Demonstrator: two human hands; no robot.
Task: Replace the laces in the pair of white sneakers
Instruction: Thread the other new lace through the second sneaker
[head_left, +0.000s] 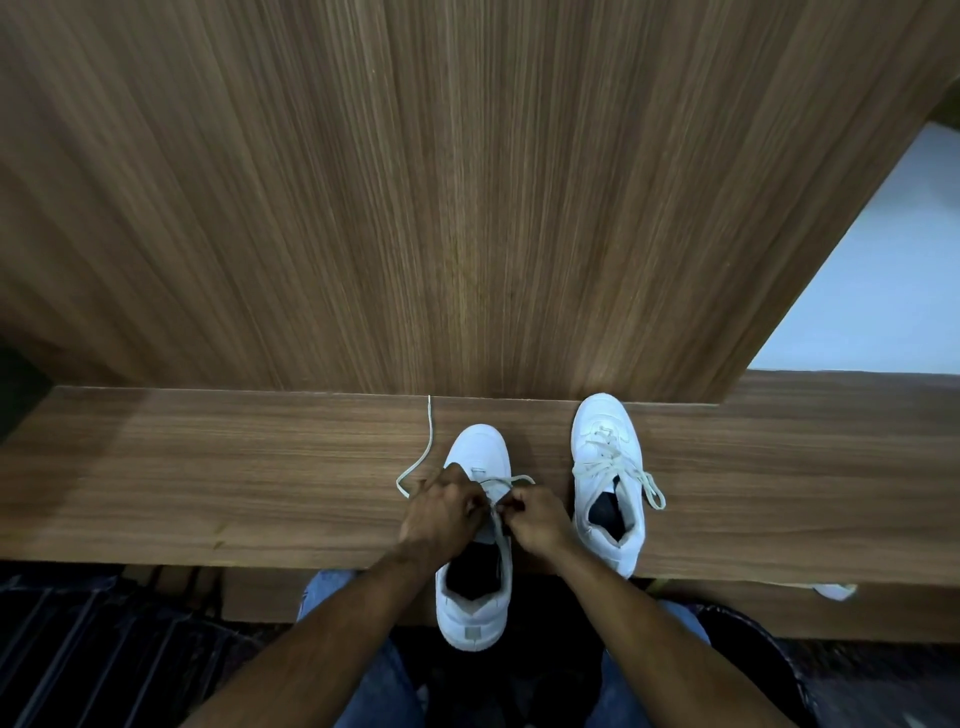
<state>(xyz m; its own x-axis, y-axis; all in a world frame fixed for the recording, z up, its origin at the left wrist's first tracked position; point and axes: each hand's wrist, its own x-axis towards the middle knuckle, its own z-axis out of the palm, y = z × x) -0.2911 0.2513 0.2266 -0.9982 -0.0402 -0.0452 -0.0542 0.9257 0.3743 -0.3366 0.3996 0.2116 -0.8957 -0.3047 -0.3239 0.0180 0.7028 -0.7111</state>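
Sneakers sit on the desk (208, 467): the left sneaker (475, 545) overhangs its near edge, both hands, left hand (441, 506) and right hand (535, 519), pinching its lace (423, 452); the right sneaker (608, 478) is laced.

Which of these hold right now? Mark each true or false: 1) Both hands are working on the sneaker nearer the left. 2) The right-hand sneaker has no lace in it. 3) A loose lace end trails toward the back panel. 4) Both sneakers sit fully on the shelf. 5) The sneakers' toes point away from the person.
1) True: the left hand and right hand both pinch the lace over the left sneaker.
2) False: the right sneaker is laced.
3) True.
4) False: the left sneaker's heel overhangs the front edge of the wooden shelf.
5) True.
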